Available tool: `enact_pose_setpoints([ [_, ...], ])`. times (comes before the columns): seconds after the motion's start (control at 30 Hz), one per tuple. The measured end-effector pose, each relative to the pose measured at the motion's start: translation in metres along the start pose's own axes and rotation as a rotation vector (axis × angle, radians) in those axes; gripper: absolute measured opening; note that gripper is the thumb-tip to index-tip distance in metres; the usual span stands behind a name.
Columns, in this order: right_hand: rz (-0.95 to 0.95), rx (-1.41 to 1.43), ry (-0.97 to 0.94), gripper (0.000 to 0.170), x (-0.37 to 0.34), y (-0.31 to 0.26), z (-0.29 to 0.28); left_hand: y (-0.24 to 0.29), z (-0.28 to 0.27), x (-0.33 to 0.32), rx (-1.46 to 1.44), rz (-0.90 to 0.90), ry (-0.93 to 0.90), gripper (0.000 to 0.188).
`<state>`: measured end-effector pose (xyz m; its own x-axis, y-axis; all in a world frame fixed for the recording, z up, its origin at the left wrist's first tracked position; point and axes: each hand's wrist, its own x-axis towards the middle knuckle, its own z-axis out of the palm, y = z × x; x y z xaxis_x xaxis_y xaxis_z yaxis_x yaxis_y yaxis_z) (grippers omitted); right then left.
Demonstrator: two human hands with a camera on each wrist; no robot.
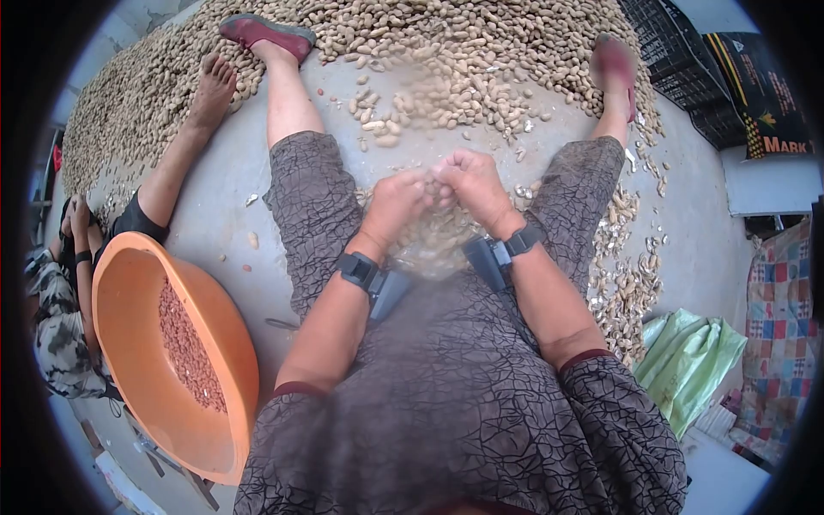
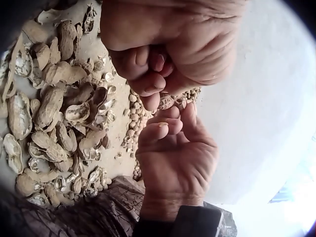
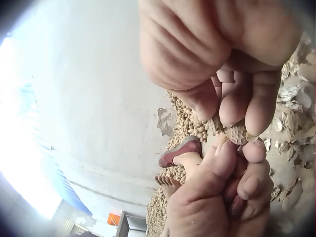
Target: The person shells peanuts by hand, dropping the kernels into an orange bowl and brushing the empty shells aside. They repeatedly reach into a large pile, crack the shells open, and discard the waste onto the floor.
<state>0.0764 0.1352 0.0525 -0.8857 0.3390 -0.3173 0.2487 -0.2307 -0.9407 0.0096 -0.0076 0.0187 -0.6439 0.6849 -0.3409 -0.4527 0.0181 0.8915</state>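
My left hand (image 1: 396, 204) and right hand (image 1: 477, 187) meet between my knees, fingertips together. In the right wrist view a peanut in its shell (image 3: 236, 134) is pinched at the fingertips of both hands, with the right thumb and fingers above and the left below. The left hand's curled fingers also hold reddish shelled peanut kernels (image 2: 158, 61), seen in its palm in the left wrist view. Broken peanut shells (image 2: 49, 106) lie scattered on the floor beneath the hands.
A large heap of unshelled peanuts (image 1: 446, 30) spreads ahead, around my shoes. An orange basin (image 1: 120, 318) holding red kernels stands at the left, near another person's bare leg (image 1: 176, 167). At right are a green sack (image 1: 695, 356), more shells and a black crate (image 1: 678, 64).
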Motion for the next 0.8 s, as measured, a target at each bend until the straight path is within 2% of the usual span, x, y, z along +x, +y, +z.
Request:
enact_pose_setpoints([
  [0.03,-0.081,-0.104,0.021,0.011,-0.003,-0.003,0.005,0.000,-0.001,0.000,-0.001,-0.001,0.002,0.022],
  [0.07,-0.080,-0.105,0.019,0.011,-0.005,-0.005,0.010,0.000,-0.001,0.000,0.154,0.155,-0.055,0.021],
  [0.1,-0.185,-0.161,0.041,0.013,-0.007,-0.005,0.016,0.007,0.001,-0.003,0.308,0.310,-0.112,0.020],
  [0.13,-0.290,-0.217,0.062,0.014,-0.008,-0.006,0.019,0.012,0.004,-0.006,0.307,0.309,-0.109,0.020],
  [0.17,-0.289,-0.218,0.059,0.014,-0.008,-0.004,0.019,0.018,0.009,-0.010,-0.011,0.096,-0.037,0.018],
  [0.2,-0.350,-0.351,0.088,0.015,-0.007,-0.003,0.020,0.023,0.013,-0.014,-0.327,-0.119,0.036,0.017],
  [0.23,-0.410,-0.485,0.116,0.017,-0.007,-0.003,0.021,0.025,0.014,-0.014,-0.328,-0.118,0.037,0.017],
  [0.33,-0.423,-0.567,0.124,0.012,-0.014,-0.010,0.023,0.021,0.008,-0.011,-0.351,-0.139,0.024,0.015],
  [0.4,-0.374,-0.482,0.117,0.015,-0.010,-0.008,0.023,0.009,-0.001,-0.007,-0.315,-0.101,-0.084,0.021],
  [0.47,-0.328,-0.397,0.118,0.017,-0.008,-0.004,0.021,0.008,0.001,-0.005,-0.259,-0.073,-0.036,0.020],
  [0.53,-0.255,-0.170,0.152,0.021,-0.006,-0.001,0.019,0.007,0.003,-0.004,-0.203,-0.043,0.014,0.021],
  [0.57,-0.254,-0.170,0.148,0.021,-0.005,-0.001,0.017,0.003,0.001,-0.003,-0.122,-0.002,0.055,0.021],
  [0.63,-0.095,-0.125,0.193,0.022,-0.005,-0.004,0.010,0.002,0.000,-0.004,-0.041,0.036,0.093,0.022],
  [0.7,-0.079,-0.125,0.193,0.021,-0.002,-0.003,0.006,0.002,-0.002,-0.005,0.040,0.111,0.038,0.021],
  [0.8,-0.047,-0.090,0.183,0.021,0.003,0.003,0.002,0.000,0.002,-0.003,0.170,0.167,0.071,0.018],
])
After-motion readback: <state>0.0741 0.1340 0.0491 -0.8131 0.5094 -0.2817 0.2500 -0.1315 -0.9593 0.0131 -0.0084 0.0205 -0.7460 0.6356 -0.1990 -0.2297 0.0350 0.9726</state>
